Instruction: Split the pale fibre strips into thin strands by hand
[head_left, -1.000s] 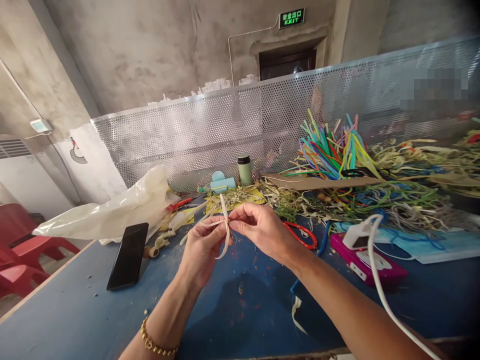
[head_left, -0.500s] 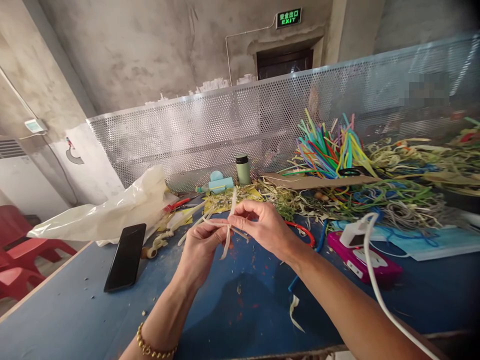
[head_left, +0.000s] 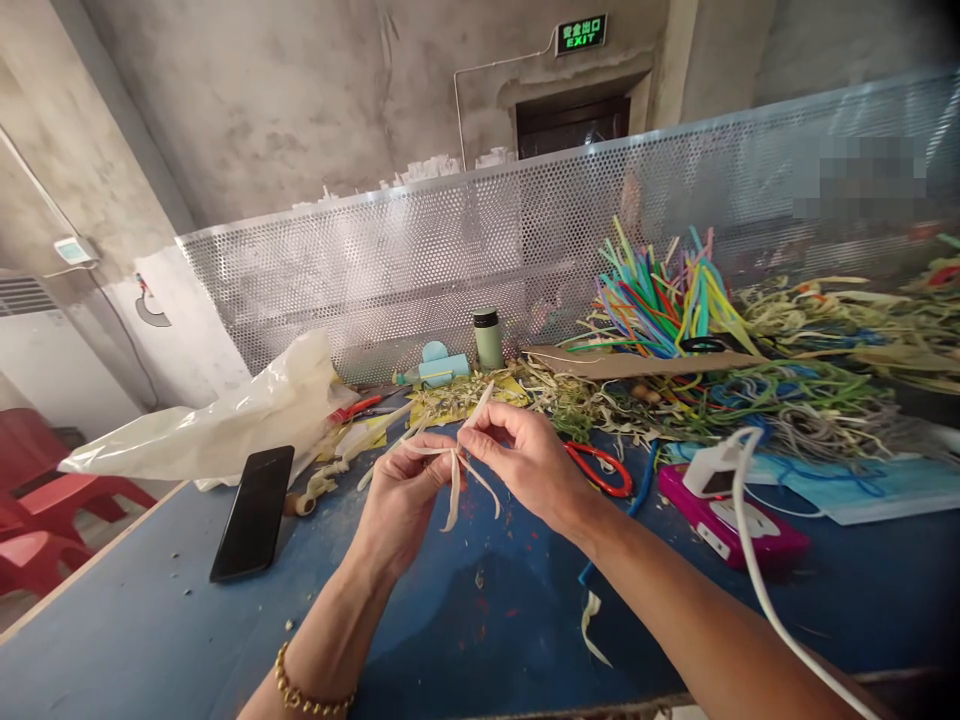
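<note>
Pale, flat fibre strips (head_left: 454, 492) cross between my hands above the blue table (head_left: 450, 610). My left hand (head_left: 405, 493) pinches them near the crossing, fingers closed. Close beside it, my right hand (head_left: 514, 452) grips the strips between thumb and forefinger; one end sticks up past its fingertips. Two strip ends hang down below the fingers. How the strips join at the crossing is partly hidden by the fingertips. A gold bead bracelet is on my left wrist.
A black phone (head_left: 253, 513) lies left, near a cream plastic sheet (head_left: 217, 425). Right are a magenta power strip (head_left: 731, 515) with a white cable and a blue face mask (head_left: 855, 485). Behind stand a green bottle (head_left: 488, 342), coloured pipe cleaners (head_left: 675, 300) and a perforated metal screen (head_left: 420, 260).
The strip end above my right hand now leans further right. A strip that lay under the right fingers now hangs downward. Both hands stay almost in place.
</note>
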